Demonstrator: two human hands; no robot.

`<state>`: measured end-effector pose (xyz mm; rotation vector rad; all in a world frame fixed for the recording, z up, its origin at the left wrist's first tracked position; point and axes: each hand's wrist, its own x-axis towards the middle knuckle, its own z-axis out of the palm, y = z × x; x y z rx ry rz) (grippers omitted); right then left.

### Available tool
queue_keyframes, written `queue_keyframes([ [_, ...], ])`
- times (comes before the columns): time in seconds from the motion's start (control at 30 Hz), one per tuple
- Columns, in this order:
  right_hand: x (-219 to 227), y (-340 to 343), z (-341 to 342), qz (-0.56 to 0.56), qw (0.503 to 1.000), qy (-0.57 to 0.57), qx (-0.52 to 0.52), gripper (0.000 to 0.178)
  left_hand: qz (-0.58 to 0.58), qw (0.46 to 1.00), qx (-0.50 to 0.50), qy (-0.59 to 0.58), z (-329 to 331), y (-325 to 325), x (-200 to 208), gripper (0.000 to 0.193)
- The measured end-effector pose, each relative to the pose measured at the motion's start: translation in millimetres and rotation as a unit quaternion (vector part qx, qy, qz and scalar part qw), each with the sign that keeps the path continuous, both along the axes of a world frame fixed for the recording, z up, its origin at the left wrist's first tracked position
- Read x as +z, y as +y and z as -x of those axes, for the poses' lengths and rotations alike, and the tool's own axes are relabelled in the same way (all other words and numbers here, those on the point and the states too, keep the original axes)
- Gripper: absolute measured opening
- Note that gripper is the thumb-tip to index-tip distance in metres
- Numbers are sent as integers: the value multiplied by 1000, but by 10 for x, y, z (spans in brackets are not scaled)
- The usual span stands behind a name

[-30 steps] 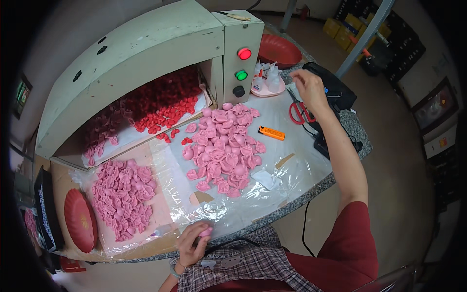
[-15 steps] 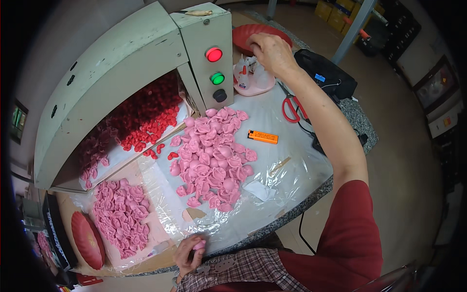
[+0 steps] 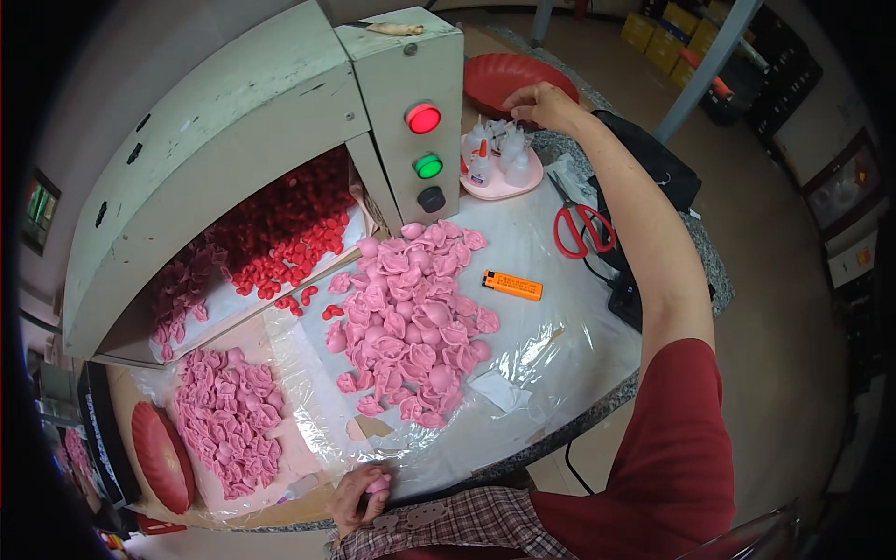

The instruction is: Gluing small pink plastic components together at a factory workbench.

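Observation:
At the near edge of the table, my left hand (image 3: 351, 499) is closed around a small pink rounded piece (image 3: 377, 484). My right arm reaches far across the table. My right hand (image 3: 551, 107) hovers over the near rim of a red scalloped dish (image 3: 518, 82), its fingers bent together in a pinch; whatever they hold, if anything, is too small to make out. Just below that hand, small glue bottles (image 3: 480, 170) stand on a pink tray (image 3: 499, 191). A large heap of pink petal-like molded pieces (image 3: 411, 322) lies between my hands.
A green-grey arched machine (image 3: 224, 159) with lit red and green buttons stands at left, small red pieces (image 3: 289, 257) in its opening. Red scissors (image 3: 583, 229), an orange lighter (image 3: 512, 285) and a black bag (image 3: 644, 163) lie right. Another pink heap (image 3: 229, 420) and red dish (image 3: 161, 457) sit left.
My right hand has moved slightly right and away from the bottles, uncovering more of them and the tray. My left hand still grips the pink piece. The view has shifted a little.

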<state>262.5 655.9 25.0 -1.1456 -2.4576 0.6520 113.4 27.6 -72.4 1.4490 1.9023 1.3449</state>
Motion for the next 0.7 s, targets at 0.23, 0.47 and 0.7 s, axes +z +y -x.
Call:
queue_keyframes([
  [0.23, 13, 9, 144, 14, 986, -164, 12, 31, 21, 1000, -8, 18, 53, 4, -21, 31],
  [0.47, -90, 163, 211, 82, 986, -143, -3, 30, 35, 999, -18, 22, 65, -23, -46, 34],
  [0.7, -210, 244, 244, 74, 985, -158, 7, 20, 45, 997, -48, 31, 121, -43, -59, 37],
])
